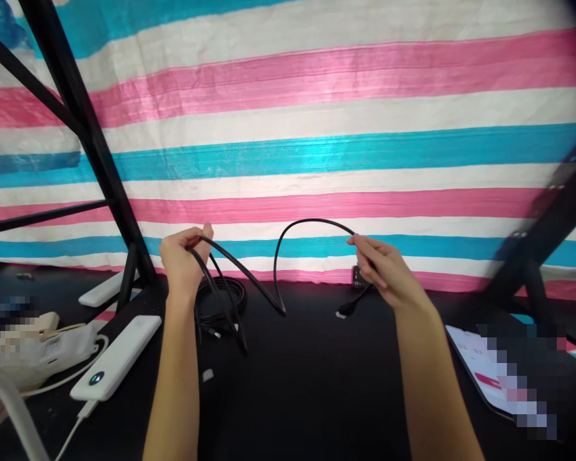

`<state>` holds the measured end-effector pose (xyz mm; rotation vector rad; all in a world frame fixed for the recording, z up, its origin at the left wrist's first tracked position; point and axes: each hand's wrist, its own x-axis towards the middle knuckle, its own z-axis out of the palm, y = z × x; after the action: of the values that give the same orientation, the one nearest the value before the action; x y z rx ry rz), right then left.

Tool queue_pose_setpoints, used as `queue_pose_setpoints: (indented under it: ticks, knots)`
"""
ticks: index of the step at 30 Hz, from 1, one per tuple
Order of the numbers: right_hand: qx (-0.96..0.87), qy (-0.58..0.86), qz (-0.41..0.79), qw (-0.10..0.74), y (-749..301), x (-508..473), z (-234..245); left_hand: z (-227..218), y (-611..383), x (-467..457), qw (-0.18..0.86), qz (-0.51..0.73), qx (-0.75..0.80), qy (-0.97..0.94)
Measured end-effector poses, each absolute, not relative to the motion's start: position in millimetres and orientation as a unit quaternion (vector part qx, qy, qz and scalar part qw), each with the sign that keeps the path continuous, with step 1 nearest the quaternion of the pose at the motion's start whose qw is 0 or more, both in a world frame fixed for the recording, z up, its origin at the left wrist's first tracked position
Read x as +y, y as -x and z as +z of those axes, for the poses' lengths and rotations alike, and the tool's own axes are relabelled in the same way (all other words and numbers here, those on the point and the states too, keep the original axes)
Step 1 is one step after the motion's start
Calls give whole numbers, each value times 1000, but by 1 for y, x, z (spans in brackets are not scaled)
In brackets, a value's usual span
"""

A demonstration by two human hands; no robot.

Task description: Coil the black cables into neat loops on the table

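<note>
My left hand (185,259) is closed around loops of a black cable (278,269), held up above the black table (307,384). More of the same cable lies coiled (228,294) on the table just behind that hand. My right hand (381,269) pinches the cable farther along, where it arches up between the two hands. The cable's plug end (342,312) dangles below the right hand, just above the table.
Two white power banks (120,355) (103,290) lie at the left, one with a white cord. Black stand legs (89,128) rise at the left and the right (547,237). A striped pink, blue and white sheet (317,128) hangs behind. A phone or tablet (480,371) lies at the right.
</note>
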<state>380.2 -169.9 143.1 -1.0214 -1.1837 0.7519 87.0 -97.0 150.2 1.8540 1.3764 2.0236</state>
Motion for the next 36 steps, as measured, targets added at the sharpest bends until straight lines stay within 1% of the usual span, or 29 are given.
queue_pose_setpoints:
  ticks: [2,4,8,11,14,18,21,24,26,30,32,34,36]
  knots:
    - [-496,386,417,657,-384,-174,147,148,-82,-92,74,637,440,-628]
    - [-483,347,448,668,-383,-179,151,147,-81,-89,115,596,437,-664]
    - [-484,348,433,676,-374,-190,158,146,-92,-93,193,523,413,-720]
    - [-488,362,421,674,-367,-200,163,147,-100,-100,264,413,389,-780]
    - [-498,379,379,681,-363,-203,164,149,-106,-106,308,311,371,-819]
    - [-512,404,316,690,-369,-192,157,152,-107,-110,349,277,362,-819]
    - [-455,385,371,712,-381,-183,152,151,-104,-109,374,266,359,-813]
    - [-422,336,433,722,-394,-180,151,149,-102,-105,362,297,381,-797]
    - [-421,321,436,728,-398,-181,151,147,-101,-102,346,320,390,-791]
    - [-430,310,412,741,-398,-189,151,144,-99,-98,340,327,384,-794]
    - [-457,320,402,726,-396,-198,152,144,-97,-97,339,348,378,-788]
    - [-500,352,405,680,-392,-209,155,145,-97,-96,332,390,375,-773]
    - [-536,391,401,632,-387,-218,161,146,-97,-94,319,462,370,-740]
